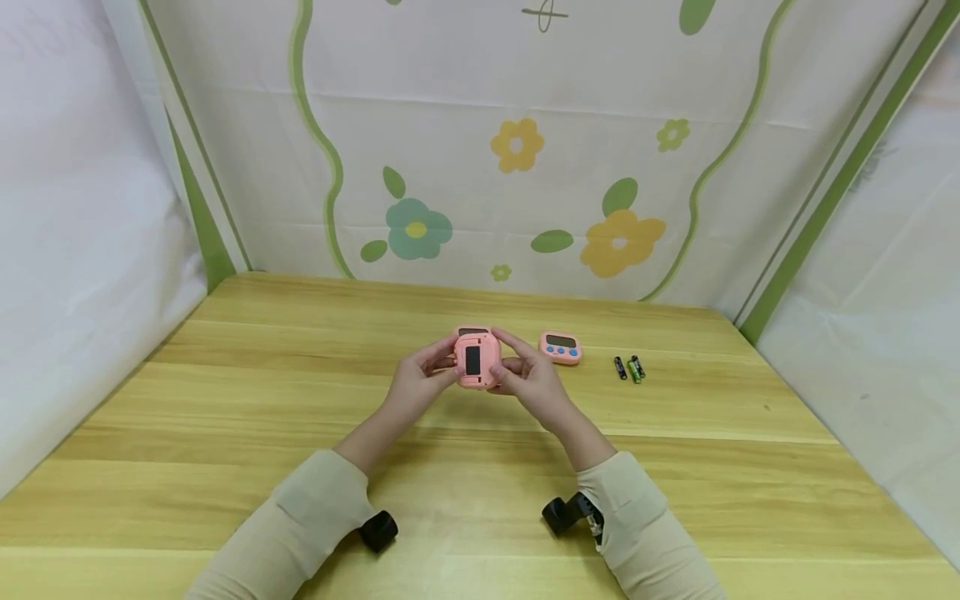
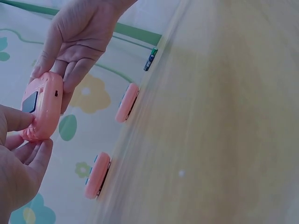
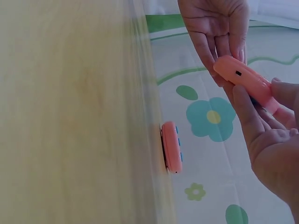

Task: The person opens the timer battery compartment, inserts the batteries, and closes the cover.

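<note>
Between both hands a pink digital timer [image 1: 491,354] is held up above the table, its back turned to the head camera. A dark rectangle [image 1: 472,360] is set in that back. My left hand [image 1: 411,385] grips one side, with thumb on the back and fingertips at the edge [image 2: 43,135]. The opposite side is pinched by my right hand [image 1: 536,387], thumb near the lower corner. In the right wrist view the held timer [image 3: 240,74] appears edge-on with a small dark slot. Its display side is hidden from the head view.
Behind the held timer, a second pink timer [image 1: 474,330] lies partly hidden on the wooden table [image 1: 262,400]. A third timer [image 1: 560,347] with blue buttons lies to its right, then small batteries [image 1: 635,372]. A flower-printed cloth [image 1: 465,125] hangs at the back.
</note>
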The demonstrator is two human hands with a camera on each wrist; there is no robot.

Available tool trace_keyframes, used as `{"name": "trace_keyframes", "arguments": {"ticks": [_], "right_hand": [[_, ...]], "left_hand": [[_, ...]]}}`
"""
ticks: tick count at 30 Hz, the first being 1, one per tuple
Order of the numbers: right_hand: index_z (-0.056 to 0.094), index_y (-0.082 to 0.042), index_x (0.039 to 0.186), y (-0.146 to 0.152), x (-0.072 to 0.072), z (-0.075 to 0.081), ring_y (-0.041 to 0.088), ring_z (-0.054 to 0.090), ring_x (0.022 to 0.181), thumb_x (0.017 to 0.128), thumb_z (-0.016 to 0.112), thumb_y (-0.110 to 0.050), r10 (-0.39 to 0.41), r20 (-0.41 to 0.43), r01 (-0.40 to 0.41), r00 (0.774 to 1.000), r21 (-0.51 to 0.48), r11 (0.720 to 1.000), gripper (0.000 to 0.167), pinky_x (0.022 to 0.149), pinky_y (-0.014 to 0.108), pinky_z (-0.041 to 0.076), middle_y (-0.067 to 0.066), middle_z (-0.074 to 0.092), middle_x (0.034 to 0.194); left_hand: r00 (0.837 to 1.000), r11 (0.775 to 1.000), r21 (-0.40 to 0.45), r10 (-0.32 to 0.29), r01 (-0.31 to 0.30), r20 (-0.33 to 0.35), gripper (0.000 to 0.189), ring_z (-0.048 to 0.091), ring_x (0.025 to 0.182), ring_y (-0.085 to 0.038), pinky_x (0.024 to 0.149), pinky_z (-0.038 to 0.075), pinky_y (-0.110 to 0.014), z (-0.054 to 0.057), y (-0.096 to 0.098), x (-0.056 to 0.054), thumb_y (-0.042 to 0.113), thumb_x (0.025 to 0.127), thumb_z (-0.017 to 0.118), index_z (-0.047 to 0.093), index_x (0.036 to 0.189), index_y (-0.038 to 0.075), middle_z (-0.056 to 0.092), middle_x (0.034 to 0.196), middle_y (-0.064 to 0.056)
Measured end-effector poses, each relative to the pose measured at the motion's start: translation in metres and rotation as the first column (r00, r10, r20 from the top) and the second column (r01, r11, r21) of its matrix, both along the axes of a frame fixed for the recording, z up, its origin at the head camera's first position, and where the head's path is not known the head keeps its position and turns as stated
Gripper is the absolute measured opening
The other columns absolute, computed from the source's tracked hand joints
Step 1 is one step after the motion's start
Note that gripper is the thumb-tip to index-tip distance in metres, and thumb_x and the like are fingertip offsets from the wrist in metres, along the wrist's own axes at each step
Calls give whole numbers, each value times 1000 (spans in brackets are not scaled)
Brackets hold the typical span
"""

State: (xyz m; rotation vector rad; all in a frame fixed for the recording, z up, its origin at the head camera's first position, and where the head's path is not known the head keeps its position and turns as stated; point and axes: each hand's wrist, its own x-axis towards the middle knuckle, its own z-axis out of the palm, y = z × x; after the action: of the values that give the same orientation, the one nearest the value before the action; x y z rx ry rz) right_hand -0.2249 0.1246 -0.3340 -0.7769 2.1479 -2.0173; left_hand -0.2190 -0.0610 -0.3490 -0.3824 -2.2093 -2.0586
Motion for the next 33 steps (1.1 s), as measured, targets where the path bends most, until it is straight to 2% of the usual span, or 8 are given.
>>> {"name": "trace_keyframes", "arguments": {"ticks": [6,8,12,15,21,28,31,33], "right_hand": [[28,-3,134,0,0,0,18,60,76,86,49,1,27,105,-22,994,-47,999,53,72,40,49,26,55,97],[27,-2,134,1,0,0,18,60,75,86,50,1,31,152,-22,988,-61,998,53,72,41,48,24,56,96],[28,-4,133,3,-2,-2,20,60,72,86,49,1,38,255,-19,966,-77,997,52,70,39,49,20,59,93],[29,-6,133,5,-4,-3,21,60,71,85,48,2,46,308,-19,950,-88,996,52,68,36,51,18,60,92],[31,-6,132,6,-6,-3,20,60,73,84,51,1,31,358,-4,933,-75,997,52,69,35,50,17,60,93],[35,-7,130,9,-8,1,20,60,71,84,53,-3,-13,398,13,917,2,1000,50,77,46,45,14,61,86],[35,-7,131,9,-8,-2,21,60,72,84,53,-3,0,422,6,907,-14,1000,51,75,42,47,15,60,88],[34,-6,131,10,-9,-6,21,60,73,83,53,-2,13,450,2,893,-34,999,51,73,38,49,16,60,90]], "left_hand": [[1000,1000,0,-12,12,21,47,53,94,-23,76,47,-27,0,-1,0,5,78,62,49,123,7,54,113,-12],[998,999,30,-43,41,51,49,54,94,-24,75,48,-28,0,-1,0,4,78,63,47,124,6,52,116,-13],[977,981,143,-149,128,150,53,53,96,-25,74,49,-31,0,-1,1,1,79,60,41,128,7,48,118,-18],[959,967,202,-197,155,205,53,53,96,-24,74,49,-32,-1,0,0,0,81,57,40,130,10,49,116,-18],[953,962,234,-194,138,235,53,54,93,-24,74,49,-33,-2,1,-1,-3,79,58,41,129,8,51,112,-18],[944,951,283,-200,123,263,56,57,86,-25,73,49,-35,-5,4,-3,-6,78,58,37,129,2,52,110,-22],[931,946,295,-223,135,288,57,57,85,-25,74,49,-35,-8,4,-3,-5,79,57,36,131,5,50,112,-24],[917,939,304,-256,160,307,57,57,85,-26,75,48,-36,-11,4,-3,-5,80,56,36,132,8,48,115,-24]]}}
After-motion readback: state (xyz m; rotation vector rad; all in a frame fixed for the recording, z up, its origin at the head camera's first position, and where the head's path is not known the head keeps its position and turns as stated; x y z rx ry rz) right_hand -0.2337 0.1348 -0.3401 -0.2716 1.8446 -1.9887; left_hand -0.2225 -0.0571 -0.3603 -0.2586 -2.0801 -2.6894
